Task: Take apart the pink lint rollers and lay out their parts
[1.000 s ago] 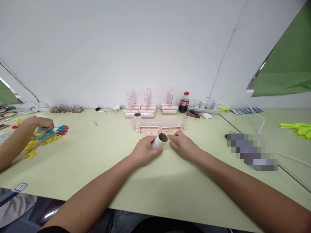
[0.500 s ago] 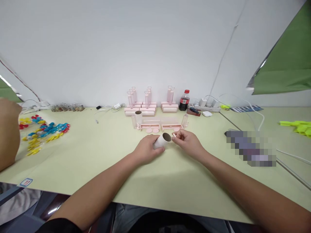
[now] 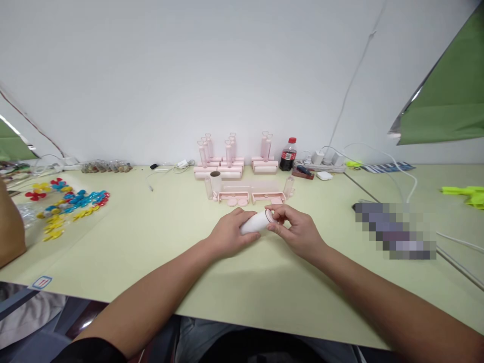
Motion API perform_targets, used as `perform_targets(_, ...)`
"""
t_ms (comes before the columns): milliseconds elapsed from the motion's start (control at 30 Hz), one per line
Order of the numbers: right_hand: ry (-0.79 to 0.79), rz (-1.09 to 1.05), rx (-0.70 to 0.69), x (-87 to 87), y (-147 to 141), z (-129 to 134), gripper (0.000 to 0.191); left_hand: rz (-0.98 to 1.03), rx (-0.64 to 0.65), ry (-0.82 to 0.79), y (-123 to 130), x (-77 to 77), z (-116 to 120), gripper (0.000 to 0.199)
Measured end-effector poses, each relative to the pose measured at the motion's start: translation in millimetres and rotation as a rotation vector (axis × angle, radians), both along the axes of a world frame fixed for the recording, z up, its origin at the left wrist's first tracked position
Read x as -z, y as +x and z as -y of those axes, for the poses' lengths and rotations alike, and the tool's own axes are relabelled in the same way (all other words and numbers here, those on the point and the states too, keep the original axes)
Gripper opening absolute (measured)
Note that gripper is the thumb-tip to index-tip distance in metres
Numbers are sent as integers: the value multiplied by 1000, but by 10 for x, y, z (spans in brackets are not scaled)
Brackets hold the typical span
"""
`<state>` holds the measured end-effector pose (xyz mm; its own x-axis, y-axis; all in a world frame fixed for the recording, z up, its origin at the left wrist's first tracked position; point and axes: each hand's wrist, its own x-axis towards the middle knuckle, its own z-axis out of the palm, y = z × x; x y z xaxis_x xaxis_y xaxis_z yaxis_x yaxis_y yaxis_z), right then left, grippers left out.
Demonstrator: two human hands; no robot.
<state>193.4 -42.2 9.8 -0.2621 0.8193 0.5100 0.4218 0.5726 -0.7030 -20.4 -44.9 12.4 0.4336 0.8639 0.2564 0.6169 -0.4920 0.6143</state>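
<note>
A white roll lies tilted in my left hand, whose fingers wrap round its left part. At the roll's right end, my right hand pinches a small pink cap that sits against the opening. Just behind are pink holder frames with round pink discs in front of them. Another white roll stands upright at their left, its brown core showing. Clear pink handles stand on either side of the frames.
Finished-looking pink rollers line the wall beside a cola bottle and a power strip. Colourful plastic pieces lie left, near another person's arm. A blurred dark object and cables are at the right.
My right hand has brought the pink cap onto the roll's end, covering the core opening. The roll now lies more level. The other person's arm has shifted left.
</note>
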Motion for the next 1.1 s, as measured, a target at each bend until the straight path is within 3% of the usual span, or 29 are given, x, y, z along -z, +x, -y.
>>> perform_targets(233,76,-59,-70,81,1,-64,25,96,-5,-15,-19,-15,-39,44)
perform_targets(367,247,-142,66,53,4,-37,36,177,-50,-52,-31,-8,-75,42)
perform_targets(433,279,-154,66,38,-12,10,45,192,-52,-63,-28,-5,-77,44)
perform_targets(567,106,15,-121,20,-23,32,48,193,-32,-48,-34,2,-84,46)
perform_targets(667,29,45,108,24,59,-116,40,263,-80,-56,-68,19,-123,49)
perform_targets(767,-77,266,284,50,189,-339,39,339,-176,-112,-104,34,-169,66)
perform_targets(833,-157,427,290,74,252,-456,42,415,-213,-147,-113,33,-187,75)
perform_targets(967,-202,589,245,120,265,-535,43,612,-191,-101,-114,-3,-180,72)
perform_targets(1100,-192,619,241,138,208,-485,35,506,-167,59,-131,-46,-136,69)
